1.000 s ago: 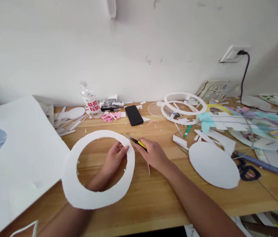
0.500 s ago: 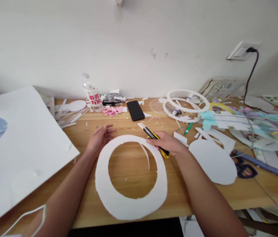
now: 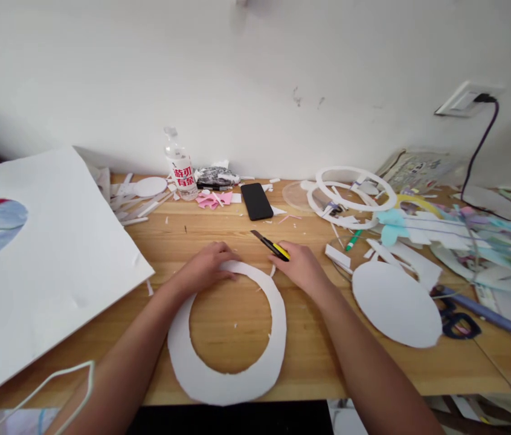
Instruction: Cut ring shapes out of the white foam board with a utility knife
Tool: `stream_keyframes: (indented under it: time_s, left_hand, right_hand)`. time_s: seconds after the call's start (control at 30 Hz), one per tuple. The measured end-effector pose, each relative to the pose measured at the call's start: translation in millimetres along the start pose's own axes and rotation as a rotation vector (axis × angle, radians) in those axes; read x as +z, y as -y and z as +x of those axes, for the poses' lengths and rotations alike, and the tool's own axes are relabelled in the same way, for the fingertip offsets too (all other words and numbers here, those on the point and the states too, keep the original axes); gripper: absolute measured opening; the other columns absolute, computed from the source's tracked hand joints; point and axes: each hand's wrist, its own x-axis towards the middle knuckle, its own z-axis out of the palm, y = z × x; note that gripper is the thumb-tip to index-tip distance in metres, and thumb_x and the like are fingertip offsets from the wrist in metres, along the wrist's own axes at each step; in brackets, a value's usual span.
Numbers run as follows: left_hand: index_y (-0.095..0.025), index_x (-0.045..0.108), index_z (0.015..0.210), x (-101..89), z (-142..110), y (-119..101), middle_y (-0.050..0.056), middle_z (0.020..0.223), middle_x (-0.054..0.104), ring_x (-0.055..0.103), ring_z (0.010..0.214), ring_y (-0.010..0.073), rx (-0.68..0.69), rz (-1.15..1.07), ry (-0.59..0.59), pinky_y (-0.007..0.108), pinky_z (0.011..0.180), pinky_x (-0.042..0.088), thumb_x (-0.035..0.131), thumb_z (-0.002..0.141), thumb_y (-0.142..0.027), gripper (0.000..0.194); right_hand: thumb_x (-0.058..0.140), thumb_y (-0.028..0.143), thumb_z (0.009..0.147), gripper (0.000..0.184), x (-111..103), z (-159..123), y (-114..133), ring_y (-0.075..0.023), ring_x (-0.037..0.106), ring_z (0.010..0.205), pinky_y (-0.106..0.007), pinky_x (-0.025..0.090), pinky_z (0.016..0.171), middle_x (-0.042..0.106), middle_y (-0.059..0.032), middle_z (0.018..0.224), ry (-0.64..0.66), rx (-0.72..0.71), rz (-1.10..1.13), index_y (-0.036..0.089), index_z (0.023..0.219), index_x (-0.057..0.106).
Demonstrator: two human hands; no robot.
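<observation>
A white foam-board ring (image 3: 226, 388) with slightly ragged edges lies flat near the table's front edge. My left hand (image 3: 205, 266) is closed over its far left rim, the fingertips reaching toward the inner hole. In my right hand (image 3: 299, 266) is a black-and-yellow utility knife (image 3: 278, 249), its dark blade out and pointing up and left. A thin white strip (image 3: 273, 271) shows below my right fingers, beside the ring's far right edge; whether they pinch it, I cannot tell.
A large white board (image 3: 78, 272) covers the left side. Behind are a plastic bottle (image 3: 183, 175) and a black phone (image 3: 256, 202). To the right lie a white oval (image 3: 395, 304), white rings (image 3: 391, 199), dark-handled scissors (image 3: 462, 326), a green pen (image 3: 354, 240) and coloured scraps.
My left hand has moved from beside the ring onto its far rim. The ring has shifted slightly left. The strip has left the ring's hole and is by my right hand; the knife has turned.
</observation>
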Motion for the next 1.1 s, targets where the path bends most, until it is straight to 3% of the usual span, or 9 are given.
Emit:
stream_keyframes:
  time_s: [0.2, 0.27, 0.37, 0.5, 0.6, 0.73, 0.83, 0.93, 1.1]
  left_hand:
    - [-0.018, 0.061, 0.131, 1.5, -2, -1, 0.021, 0.131, 0.054, 0.045, 0.124, 0.0389, -0.147, 0.345, -0.191, 0.061, 0.103, 0.035, 0.042, 0.097, -0.025, 0.04]
    - [-0.017, 0.056, 0.136, 3.6, -3, -8, 0.021, 0.143, 0.046, 0.038, 0.134, 0.0387, -0.136, 0.405, -0.2, 0.061, 0.109, 0.031, 0.036, 0.098, -0.021, 0.044]
    - [-0.026, 0.054, 0.138, 11.5, -5, -25, 0.012, 0.151, 0.043, 0.035, 0.14, 0.0316, -0.032, 0.437, -0.102, 0.053, 0.117, 0.026, 0.041, 0.098, -0.027, 0.042]
    - [-0.033, 0.051, 0.14, 23.4, -7, -40, 0.009, 0.153, 0.044, 0.038, 0.141, 0.0317, 0.02, 0.443, 0.005, 0.059, 0.117, 0.024, 0.046, 0.097, -0.043, 0.044]
    - [-0.03, 0.051, 0.141, 25.4, -6, -40, 0.013, 0.153, 0.043, 0.036, 0.142, 0.0341, -0.032, 0.454, 0.01, 0.063, 0.115, 0.024, 0.046, 0.098, -0.04, 0.045]
    - [-0.026, 0.054, 0.139, 23.9, -6, -40, 0.016, 0.151, 0.045, 0.037, 0.141, 0.036, -0.088, 0.471, 0.001, 0.065, 0.114, 0.025, 0.044, 0.098, -0.038, 0.043]
    - [-0.03, 0.051, 0.141, 26.3, -7, -44, 0.017, 0.151, 0.044, 0.037, 0.141, 0.0358, -0.069, 0.481, 0.016, 0.067, 0.113, 0.024, 0.046, 0.097, -0.042, 0.045]
    - [-0.036, 0.046, 0.144, 31.0, -7, -46, 0.018, 0.153, 0.041, 0.032, 0.143, 0.0379, -0.046, 0.495, 0.026, 0.071, 0.111, 0.022, 0.049, 0.094, -0.049, 0.052]
    - [-0.036, 0.045, 0.145, 36.2, -6, -44, 0.017, 0.154, 0.039, 0.03, 0.143, 0.0403, -0.055, 0.526, 0.004, 0.072, 0.111, 0.019, 0.046, 0.094, -0.055, 0.055]
  right_hand:
    - [0.046, 0.037, 0.097, 0.027, -11, -4, -1, -0.0236, 0.061, 0.093, -0.031, 0.041, 0.074, 0.064, -0.0105, 0.105, -0.171, -0.028, -0.211, 0.02, 0.105, 0.065]
    - [0.049, 0.032, 0.095, 0.028, -10, -5, -1, -0.0221, 0.062, 0.096, -0.03, 0.044, 0.078, 0.061, -0.01, 0.113, -0.149, -0.094, -0.243, 0.021, 0.118, 0.062]
    - [0.052, 0.02, 0.091, 0.039, -6, -6, -3, -0.0209, 0.061, 0.106, -0.03, 0.046, 0.087, 0.057, -0.0107, 0.123, -0.053, -0.209, -0.2, 0.021, 0.129, 0.056]
    - [0.052, 0.018, 0.09, 0.035, -8, -4, -6, -0.0192, 0.062, 0.107, -0.03, 0.045, 0.093, 0.065, -0.0075, 0.12, 0.084, -0.28, -0.106, 0.022, 0.123, 0.062]
    - [0.055, 0.025, 0.089, 0.03, -21, -2, -12, -0.0217, 0.066, 0.096, -0.031, 0.046, 0.081, 0.071, -0.0065, 0.11, 0.082, -0.105, -0.204, 0.025, 0.117, 0.067]
    - [0.054, 0.033, 0.089, 0.025, -38, 0, -21, -0.0263, 0.066, 0.084, -0.031, 0.041, 0.066, 0.073, -0.0106, 0.096, -0.033, 0.141, -0.388, 0.022, 0.107, 0.069]
    - [0.054, 0.032, 0.09, 0.026, -32, -2, -17, -0.0227, 0.066, 0.086, -0.029, 0.043, 0.069, 0.071, -0.0087, 0.1, -0.073, 0.051, -0.24, 0.021, 0.113, 0.06]
    - [0.058, 0.023, 0.085, 0.027, -17, -6, -7, -0.0179, 0.064, 0.093, -0.027, 0.045, 0.077, 0.067, -0.0052, 0.107, -0.004, -0.107, -0.058, 0.021, 0.112, 0.053]
    - [0.053, 0.025, 0.091, 0.019, -8, -11, 2, -0.0208, 0.064, 0.097, -0.031, 0.046, 0.086, 0.069, -0.0073, 0.104, 0.079, -0.207, -0.177, 0.022, 0.104, 0.066]
